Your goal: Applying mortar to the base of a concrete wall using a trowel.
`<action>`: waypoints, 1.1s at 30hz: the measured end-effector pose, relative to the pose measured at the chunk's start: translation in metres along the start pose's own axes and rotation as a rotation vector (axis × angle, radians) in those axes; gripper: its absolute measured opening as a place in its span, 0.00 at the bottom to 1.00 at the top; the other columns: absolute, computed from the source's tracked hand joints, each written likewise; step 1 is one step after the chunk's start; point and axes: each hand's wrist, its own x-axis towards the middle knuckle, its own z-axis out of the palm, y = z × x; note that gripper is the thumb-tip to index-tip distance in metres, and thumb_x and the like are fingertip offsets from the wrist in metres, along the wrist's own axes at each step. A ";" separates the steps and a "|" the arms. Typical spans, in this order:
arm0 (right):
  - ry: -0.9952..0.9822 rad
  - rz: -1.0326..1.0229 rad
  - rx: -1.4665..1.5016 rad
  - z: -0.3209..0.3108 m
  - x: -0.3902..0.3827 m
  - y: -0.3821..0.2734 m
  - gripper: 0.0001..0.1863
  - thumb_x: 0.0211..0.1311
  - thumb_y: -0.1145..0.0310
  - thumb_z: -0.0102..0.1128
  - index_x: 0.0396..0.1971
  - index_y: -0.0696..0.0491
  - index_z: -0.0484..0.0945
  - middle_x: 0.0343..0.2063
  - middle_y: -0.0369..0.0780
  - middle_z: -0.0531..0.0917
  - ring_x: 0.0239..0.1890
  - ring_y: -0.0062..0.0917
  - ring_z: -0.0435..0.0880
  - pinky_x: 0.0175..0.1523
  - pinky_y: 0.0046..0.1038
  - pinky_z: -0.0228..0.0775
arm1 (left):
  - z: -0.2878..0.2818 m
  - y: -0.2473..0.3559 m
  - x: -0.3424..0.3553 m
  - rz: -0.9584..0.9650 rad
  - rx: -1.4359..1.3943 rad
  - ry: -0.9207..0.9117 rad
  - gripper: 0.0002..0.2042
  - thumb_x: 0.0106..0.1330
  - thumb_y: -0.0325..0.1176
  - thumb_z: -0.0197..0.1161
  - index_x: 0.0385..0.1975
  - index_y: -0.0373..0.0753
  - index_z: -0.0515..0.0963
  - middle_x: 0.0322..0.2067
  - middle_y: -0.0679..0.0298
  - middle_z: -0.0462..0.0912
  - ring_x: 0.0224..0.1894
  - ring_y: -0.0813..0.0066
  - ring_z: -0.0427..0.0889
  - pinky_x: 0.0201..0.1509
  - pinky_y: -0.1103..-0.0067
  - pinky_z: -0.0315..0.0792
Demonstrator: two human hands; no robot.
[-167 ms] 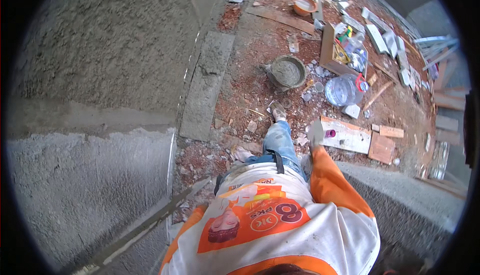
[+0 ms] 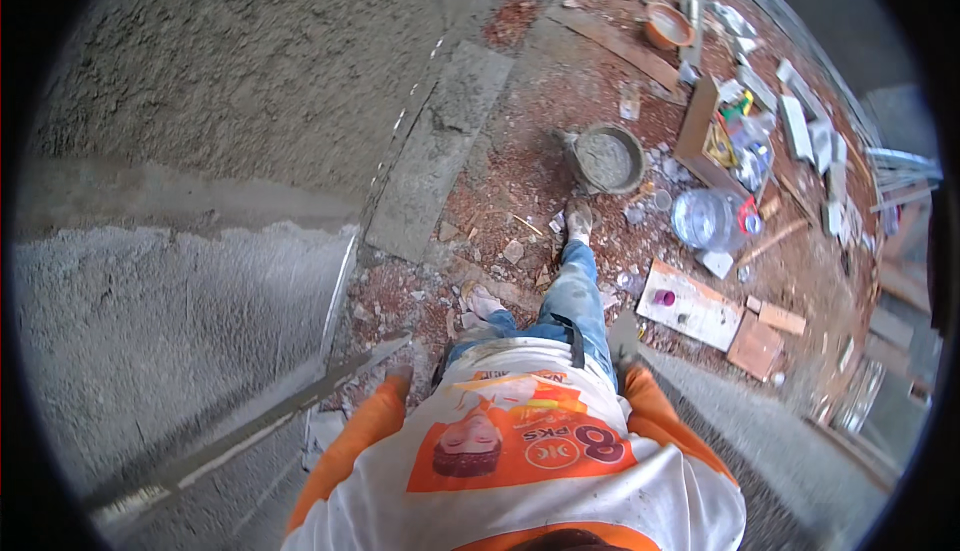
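My right hand (image 2: 628,362), in an orange sleeve, is closed around what looks like a trowel (image 2: 623,332). Its flat grey blade points away from me, beside my right thigh. On the other side, my left hand (image 2: 400,377) hangs low next to a long mortar-smeared strip (image 2: 290,409). The fingers are too small and dark to make out, and I cannot tell whether they touch the strip. A dark bucket (image 2: 640,177) of grey mortar (image 2: 605,157) stands just beyond my forward foot (image 2: 579,221).
Rough grey plaster (image 2: 250,61) covers the wall on my left. To the right lie a stained board (image 2: 705,313) with a purple cup (image 2: 664,297), a big clear bottle (image 2: 705,217), and a wooden box (image 2: 697,136) of bags. An orange basin (image 2: 667,27) sits farther off among rubble.
My right hand and the trowel have come back closer to my body. More of my left hand and forearm shows. The view has turned, shifting the bucket and ground items rightward.
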 end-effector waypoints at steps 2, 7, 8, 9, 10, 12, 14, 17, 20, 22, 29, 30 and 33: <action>-0.001 0.097 0.206 -0.001 0.011 0.006 0.20 0.53 0.57 0.50 0.43 0.51 0.75 0.44 0.43 0.75 0.50 0.33 0.71 0.56 0.33 0.58 | -0.037 0.044 0.034 0.137 0.421 -0.090 0.18 0.63 0.42 0.45 0.49 0.40 0.70 0.47 0.46 0.71 0.50 0.53 0.70 0.55 0.68 0.62; -0.080 0.158 0.322 -0.011 0.064 -0.010 0.19 0.55 0.54 0.48 0.41 0.51 0.74 0.39 0.45 0.76 0.45 0.35 0.73 0.50 0.36 0.63 | -0.083 0.186 0.138 0.034 -0.549 0.264 0.10 0.58 0.36 0.55 0.33 0.37 0.73 0.38 0.60 0.75 0.40 0.69 0.75 0.42 0.75 0.70; -0.096 0.165 0.329 -0.015 0.079 -0.016 0.19 0.55 0.54 0.47 0.41 0.51 0.74 0.38 0.45 0.77 0.44 0.35 0.74 0.49 0.36 0.64 | -0.091 0.211 0.168 0.143 -0.615 0.278 0.11 0.55 0.37 0.58 0.32 0.37 0.73 0.32 0.59 0.77 0.34 0.70 0.76 0.39 0.75 0.71; -0.105 0.173 0.326 -0.020 0.096 -0.021 0.19 0.55 0.54 0.47 0.40 0.51 0.74 0.37 0.46 0.77 0.43 0.36 0.74 0.48 0.37 0.65 | -0.098 0.234 0.200 0.203 -0.694 0.264 0.12 0.52 0.37 0.61 0.30 0.36 0.74 0.26 0.59 0.79 0.29 0.72 0.76 0.36 0.75 0.71; -0.110 0.183 0.317 -0.027 0.114 -0.025 0.19 0.55 0.53 0.47 0.40 0.51 0.74 0.36 0.46 0.77 0.42 0.36 0.75 0.47 0.37 0.66 | -0.102 0.261 0.233 0.294 -0.752 0.272 0.12 0.53 0.37 0.61 0.31 0.36 0.73 0.26 0.59 0.79 0.29 0.71 0.77 0.36 0.74 0.72; -0.118 0.195 0.280 -0.043 0.148 -0.033 0.20 0.56 0.52 0.46 0.39 0.51 0.74 0.34 0.47 0.78 0.40 0.37 0.76 0.45 0.38 0.67 | -0.107 0.329 0.299 0.303 -0.829 0.228 0.12 0.53 0.38 0.61 0.33 0.38 0.73 0.26 0.59 0.78 0.29 0.69 0.77 0.35 0.74 0.72; -0.131 0.216 0.341 -0.061 0.175 -0.041 0.20 0.56 0.51 0.45 0.38 0.51 0.74 0.32 0.47 0.79 0.38 0.38 0.77 0.43 0.39 0.69 | -0.115 0.405 0.358 0.341 -0.900 0.208 0.13 0.54 0.38 0.61 0.34 0.39 0.72 0.26 0.59 0.78 0.30 0.67 0.77 0.35 0.74 0.72; -0.134 0.263 0.685 -0.085 0.185 -0.045 0.17 0.55 0.54 0.51 0.33 0.53 0.69 0.14 0.41 0.72 0.13 0.29 0.70 0.16 0.33 0.62 | -0.139 0.525 0.426 0.178 -0.738 0.300 0.18 0.53 0.40 0.60 0.41 0.38 0.69 0.34 0.55 0.76 0.39 0.59 0.74 0.44 0.69 0.67; -0.202 0.283 0.581 -0.110 0.178 -0.046 0.16 0.55 0.55 0.53 0.33 0.52 0.69 0.13 0.40 0.72 0.12 0.28 0.70 0.16 0.32 0.62 | -0.173 0.630 0.473 0.040 -0.718 0.470 0.25 0.51 0.42 0.60 0.48 0.38 0.66 0.42 0.50 0.74 0.48 0.52 0.72 0.54 0.65 0.62; -0.233 0.308 0.515 -0.125 0.169 -0.046 0.15 0.54 0.55 0.53 0.33 0.52 0.69 0.13 0.40 0.72 0.12 0.28 0.70 0.16 0.32 0.62 | -0.197 0.682 0.504 0.057 -0.855 0.516 0.26 0.50 0.42 0.61 0.48 0.39 0.66 0.42 0.49 0.74 0.47 0.52 0.72 0.54 0.65 0.63; -0.284 0.334 0.377 -0.170 0.151 -0.067 0.16 0.53 0.54 0.56 0.29 0.53 0.71 0.13 0.39 0.72 0.13 0.27 0.71 0.17 0.31 0.63 | -0.198 0.731 0.556 -0.024 -0.823 0.280 0.22 0.52 0.43 0.58 0.45 0.38 0.68 0.41 0.53 0.76 0.46 0.58 0.74 0.51 0.68 0.65; -0.291 0.334 0.351 -0.177 0.150 -0.073 0.17 0.53 0.54 0.56 0.29 0.53 0.71 0.14 0.39 0.72 0.13 0.27 0.71 0.17 0.31 0.64 | -0.191 0.731 0.556 -0.053 -0.786 0.303 0.21 0.53 0.43 0.58 0.44 0.38 0.69 0.41 0.53 0.76 0.46 0.59 0.74 0.51 0.69 0.66; -0.308 0.322 0.264 -0.197 0.152 -0.095 0.17 0.54 0.54 0.55 0.32 0.54 0.70 0.15 0.40 0.73 0.14 0.28 0.72 0.17 0.32 0.65 | -0.172 0.731 0.549 -0.150 -0.635 0.332 0.20 0.53 0.43 0.56 0.43 0.38 0.70 0.40 0.54 0.77 0.45 0.62 0.75 0.50 0.70 0.67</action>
